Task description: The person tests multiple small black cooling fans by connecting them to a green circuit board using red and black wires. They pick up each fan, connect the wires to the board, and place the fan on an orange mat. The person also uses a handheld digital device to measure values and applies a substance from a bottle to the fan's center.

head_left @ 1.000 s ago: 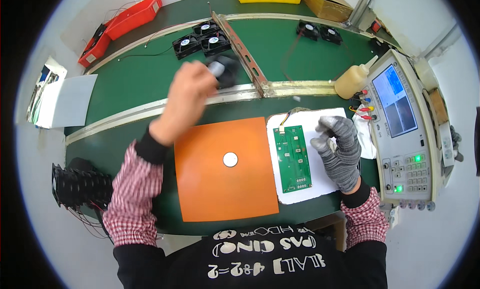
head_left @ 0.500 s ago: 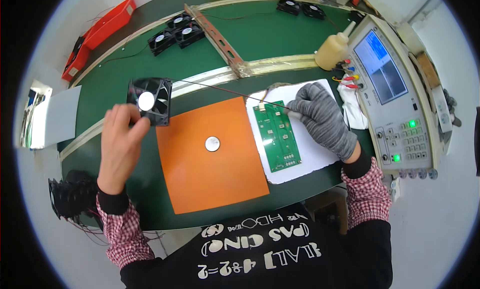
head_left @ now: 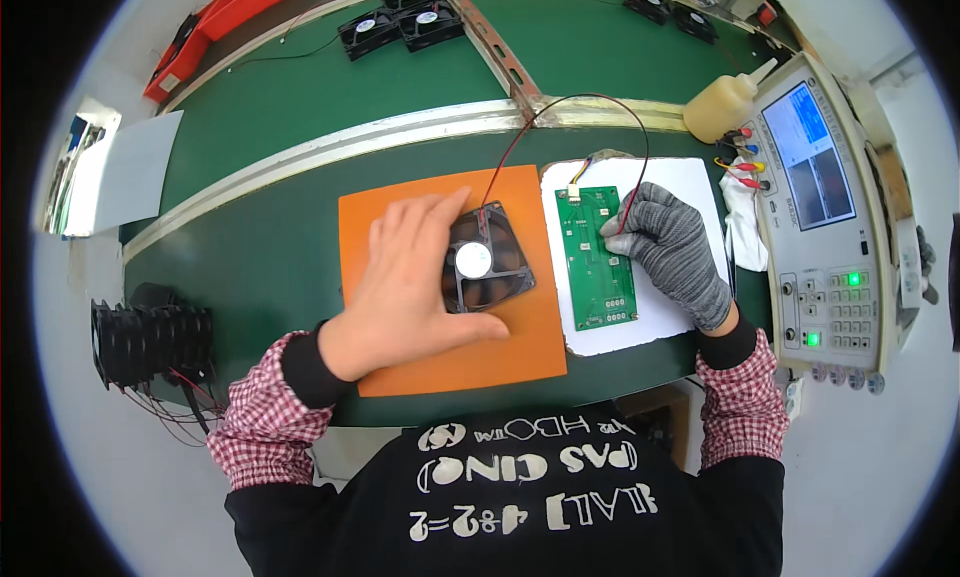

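A black square cooling fan (head_left: 513, 282) with a white round label lies on the orange mat (head_left: 500, 357). My bare left hand (head_left: 410, 277) is at its left side, fingers stretched out and thumb spread below it, partly covering the frame. From the fan's top a thin red-and-black wire (head_left: 583, 96) arcs up and over to my right hand (head_left: 668, 247). That hand wears a grey knit glove and pinches the wire's end over the right edge of the green circuit board (head_left: 598, 267). The board lies on a white sheet (head_left: 675, 332); the wire's tip is hidden by the fingers.
A test instrument with a lit screen (head_left: 808, 157) stands at the right, beside a cream squeeze bottle (head_left: 722, 107). Several fans (head_left: 430, 27) lie beyond a metal rail (head_left: 500, 57). More fans are stacked (head_left: 150, 342) at the left, and red bins (head_left: 225, 12) stand far left.
My left hand has brought the fan right and down onto the orange mat, and its fingers have spread. The silver disc there is no longer visible. The wire has gone from taut to a loop.
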The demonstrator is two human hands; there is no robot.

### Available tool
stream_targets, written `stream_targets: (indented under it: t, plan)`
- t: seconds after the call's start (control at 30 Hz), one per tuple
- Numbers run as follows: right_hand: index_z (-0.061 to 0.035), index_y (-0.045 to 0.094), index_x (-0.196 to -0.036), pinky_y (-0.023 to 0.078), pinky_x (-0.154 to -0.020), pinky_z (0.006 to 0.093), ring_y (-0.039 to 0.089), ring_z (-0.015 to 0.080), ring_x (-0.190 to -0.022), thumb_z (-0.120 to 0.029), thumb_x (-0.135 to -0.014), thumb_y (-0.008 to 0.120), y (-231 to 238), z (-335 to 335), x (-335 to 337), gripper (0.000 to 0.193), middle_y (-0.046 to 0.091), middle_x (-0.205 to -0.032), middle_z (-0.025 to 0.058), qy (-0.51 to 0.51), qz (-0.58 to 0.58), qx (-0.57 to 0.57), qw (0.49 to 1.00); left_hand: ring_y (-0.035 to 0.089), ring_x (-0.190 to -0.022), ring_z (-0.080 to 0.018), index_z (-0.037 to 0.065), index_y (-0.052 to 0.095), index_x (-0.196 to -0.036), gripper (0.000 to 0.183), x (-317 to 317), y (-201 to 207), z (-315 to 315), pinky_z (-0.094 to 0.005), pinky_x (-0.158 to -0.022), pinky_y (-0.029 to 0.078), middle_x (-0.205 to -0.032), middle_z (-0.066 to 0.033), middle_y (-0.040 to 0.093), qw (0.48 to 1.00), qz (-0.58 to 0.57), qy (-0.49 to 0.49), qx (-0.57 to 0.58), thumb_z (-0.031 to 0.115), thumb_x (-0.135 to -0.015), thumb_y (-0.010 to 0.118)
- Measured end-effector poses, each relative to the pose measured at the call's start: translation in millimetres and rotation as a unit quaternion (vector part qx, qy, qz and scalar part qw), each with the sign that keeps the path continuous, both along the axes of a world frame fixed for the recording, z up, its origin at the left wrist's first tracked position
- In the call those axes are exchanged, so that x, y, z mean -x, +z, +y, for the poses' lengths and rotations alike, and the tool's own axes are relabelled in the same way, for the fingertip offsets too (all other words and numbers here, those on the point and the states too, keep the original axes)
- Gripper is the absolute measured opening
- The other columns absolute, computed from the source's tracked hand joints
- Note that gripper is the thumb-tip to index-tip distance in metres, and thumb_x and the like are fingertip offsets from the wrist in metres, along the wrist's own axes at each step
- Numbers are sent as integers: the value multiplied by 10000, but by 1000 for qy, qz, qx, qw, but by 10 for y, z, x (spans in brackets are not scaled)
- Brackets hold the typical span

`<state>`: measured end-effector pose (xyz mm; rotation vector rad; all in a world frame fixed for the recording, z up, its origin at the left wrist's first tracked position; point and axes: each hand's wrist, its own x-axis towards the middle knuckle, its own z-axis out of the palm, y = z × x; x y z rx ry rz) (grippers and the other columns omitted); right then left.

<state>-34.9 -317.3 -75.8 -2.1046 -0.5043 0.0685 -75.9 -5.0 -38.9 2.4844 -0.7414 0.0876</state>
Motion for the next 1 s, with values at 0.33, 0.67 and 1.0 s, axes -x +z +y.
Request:
stream_targets:
  t: [0.33, 0.67, 1.0]
  plan:
    - [-24, 676, -806, 518, -805, 366, 626, 261, -854, -37, -714, 793, -27, -26, -18, 150, 614, -842, 89, 23, -80, 0, 997, 591, -1030, -284, -31, 556, -1287, 644, 220, 557, 67, -404, -864, 452, -1154, -144, 619, 979, -140, -75, 127, 276, -769, 784]
    - [-72, 688, -865, 520, -785, 407, 617, 285, -834, -65, -717, 778, 38, 30, -2, 174, 629, -859, 85, 44, -146, 37, 988, 620, -875, -262, -13, 569, -1229, 561, 8, 591, -7, -316, -696, 489, -1040, -165, 662, 844, -534, -41, 35, 454, -922, 620]
    - [-35, 692, -1005, 520, -737, 290, 632, 138, -830, -47, -813, 780, 90, 45, 52, 211, 656, -904, 51, -104, -106, -154, 977, 500, -1044, -349, 49, 555, -1158, 507, -2247, -22, -230, -443, -887, 432, -1116, -136, 521, 916, -370, 154, -3, 184, -746, 819]
